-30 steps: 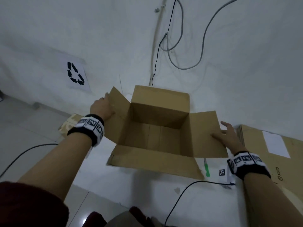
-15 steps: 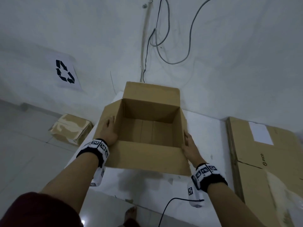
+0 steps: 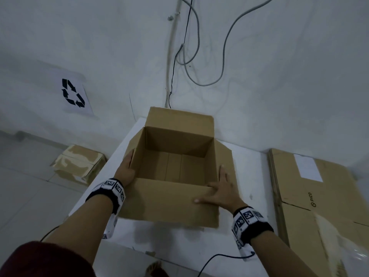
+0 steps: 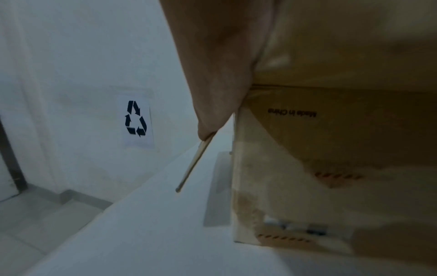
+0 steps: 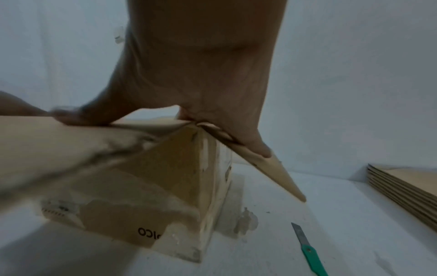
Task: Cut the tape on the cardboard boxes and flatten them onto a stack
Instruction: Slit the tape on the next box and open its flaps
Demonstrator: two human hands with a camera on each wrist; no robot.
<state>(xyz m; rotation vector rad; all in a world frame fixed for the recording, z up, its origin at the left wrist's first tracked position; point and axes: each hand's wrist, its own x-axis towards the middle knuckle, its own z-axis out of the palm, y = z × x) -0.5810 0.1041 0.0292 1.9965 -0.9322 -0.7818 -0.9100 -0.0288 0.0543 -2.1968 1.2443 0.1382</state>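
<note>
An open brown cardboard box (image 3: 175,168) stands on the white table (image 3: 253,176), its top flaps folded outward. My left hand (image 3: 126,170) lies flat on the left flap and presses it down along the box's side; the left wrist view shows my palm (image 4: 217,65) against that flap above the taped box wall (image 4: 331,149). My right hand (image 3: 221,191) is spread over the near right corner, thumb on the near flap, fingers on the right flap (image 5: 272,173). A green utility knife (image 5: 309,250) lies on the table to the box's right.
A stack of flattened boxes (image 3: 319,196) lies at the table's right side. A taped box (image 3: 78,164) sits on the floor to the left, below a recycling sign (image 3: 72,94). Cables (image 3: 199,56) hang on the wall behind. The table's near edge is close to me.
The side flaps, spread wide a second ago, are now pushed down along the box. Both hands came inward and nearer; my right hand moved onto the near right corner.
</note>
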